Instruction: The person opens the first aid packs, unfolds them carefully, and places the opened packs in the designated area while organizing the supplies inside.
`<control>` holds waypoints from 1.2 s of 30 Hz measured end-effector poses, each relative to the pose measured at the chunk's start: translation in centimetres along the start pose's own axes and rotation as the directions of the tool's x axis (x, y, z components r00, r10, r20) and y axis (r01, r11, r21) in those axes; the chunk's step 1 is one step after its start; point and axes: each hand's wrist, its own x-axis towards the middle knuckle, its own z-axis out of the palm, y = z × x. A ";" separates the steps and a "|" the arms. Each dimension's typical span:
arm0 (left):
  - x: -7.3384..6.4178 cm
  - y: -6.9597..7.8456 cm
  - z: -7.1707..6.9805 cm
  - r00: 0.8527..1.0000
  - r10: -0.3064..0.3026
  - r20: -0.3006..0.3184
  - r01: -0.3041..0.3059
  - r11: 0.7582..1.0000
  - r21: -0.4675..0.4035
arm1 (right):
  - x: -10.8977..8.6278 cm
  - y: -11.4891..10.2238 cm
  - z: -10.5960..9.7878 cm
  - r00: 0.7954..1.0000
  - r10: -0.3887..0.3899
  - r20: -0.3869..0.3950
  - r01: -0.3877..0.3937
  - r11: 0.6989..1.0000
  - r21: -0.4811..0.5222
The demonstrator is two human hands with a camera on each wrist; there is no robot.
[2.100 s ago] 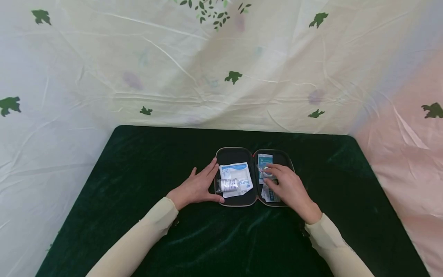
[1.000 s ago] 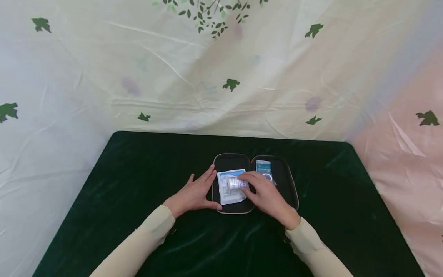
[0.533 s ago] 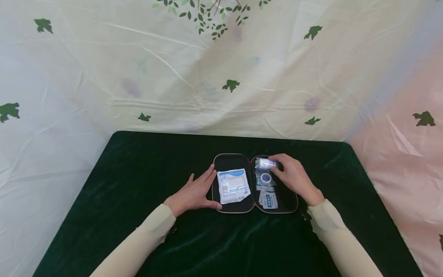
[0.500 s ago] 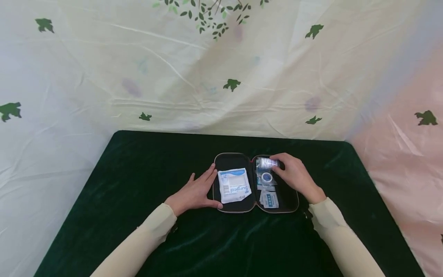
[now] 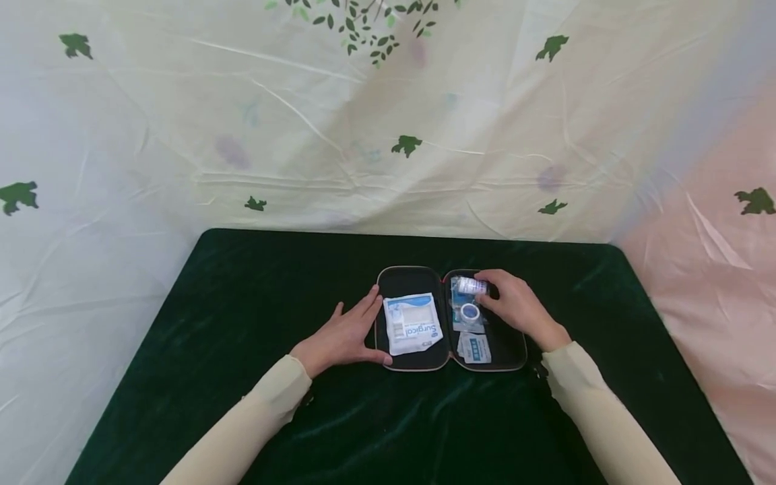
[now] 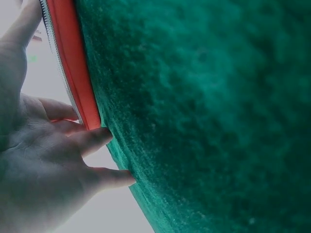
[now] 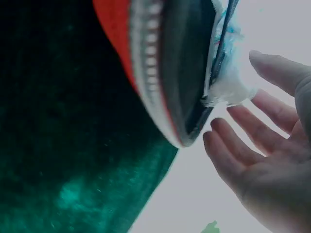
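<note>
In the head view, an unzipped first-aid case lies flat with its black halves apart. A white dressing packet [image 5: 413, 323] marked "Surgical" occupies the left half [image 5: 409, 277]. On the right half [image 5: 506, 353] are a blue packet [image 5: 461, 323], a tape roll [image 5: 469, 312] and small white sachets [image 5: 475, 348]. A clear-wrapped bandage roll [image 5: 470, 285] lies at its top. My right hand [image 5: 518, 304] is at that roll's right end; in the right wrist view its thumb [image 7: 277, 68] stands off the wrapping. With spread fingers, my left hand [image 5: 342, 337] touches the case's left rim.
Dark green velvet cloth [image 5: 291, 283] covers the table under the case. Behind it hangs a pale curtain [image 5: 339, 121] with leaf prints. The case's red outer side [image 6: 77, 63] and zip edge show in the left wrist view.
My right hand took the bandage roll from the dressing packet and moved it right, to the top of the right half. Its fingers have since loosened. My left hand stays at the rim.
</note>
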 end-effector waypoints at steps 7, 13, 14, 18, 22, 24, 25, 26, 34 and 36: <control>0.0 -0.3 0.2 1.000 0.004 -0.012 -0.004 1.000 0.012 | -2.2 -3.7 1.0 0.989 -0.147 -0.026 0.145 0.986 -0.082; 0.0 -0.2 0.1 1.000 -0.005 -0.007 0.005 1.000 0.030 | -3.0 -6.3 3.5 0.935 -0.348 0.064 0.352 0.932 -0.084; 0.0 -0.2 0.1 1.000 -0.003 -0.005 0.003 0.999 0.032 | -3.0 -6.4 4.0 0.923 -0.375 0.090 0.382 0.920 -0.085; -0.1 -0.2 0.2 1.000 0.011 -0.006 -0.011 0.999 0.035 | -3.0 -6.7 5.4 0.876 -0.446 0.181 0.469 0.877 -0.107; -0.2 -0.2 0.2 1.000 0.020 -0.014 -0.020 0.999 0.035 | -2.8 -7.0 6.0 0.865 -0.445 0.232 0.482 0.866 -0.135; -0.2 -0.2 0.2 1.000 0.020 -0.013 -0.020 0.999 0.030 | -2.7 -7.1 6.1 0.861 -0.443 0.251 0.487 0.859 -0.156; -0.2 -0.3 0.3 1.000 0.022 -0.013 -0.022 0.999 0.029 | -2.6 -7.1 6.1 0.858 -0.444 0.261 0.492 0.855 -0.166; -0.1 -0.3 0.3 1.000 0.027 -0.015 -0.027 0.999 0.025 | -2.6 -7.1 6.1 0.854 -0.447 0.267 0.498 0.849 -0.174; 0.0 -0.9 -0.7 0.998 0.052 0.022 -0.051 0.998 -0.022 | -2.6 -7.1 5.8 0.850 -0.478 0.220 0.515 0.843 -0.155; -0.1 -1.2 -1.1 0.998 0.056 0.030 -0.055 0.997 -0.052 | -2.7 -7.1 5.7 0.854 -0.478 0.203 0.508 0.850 -0.138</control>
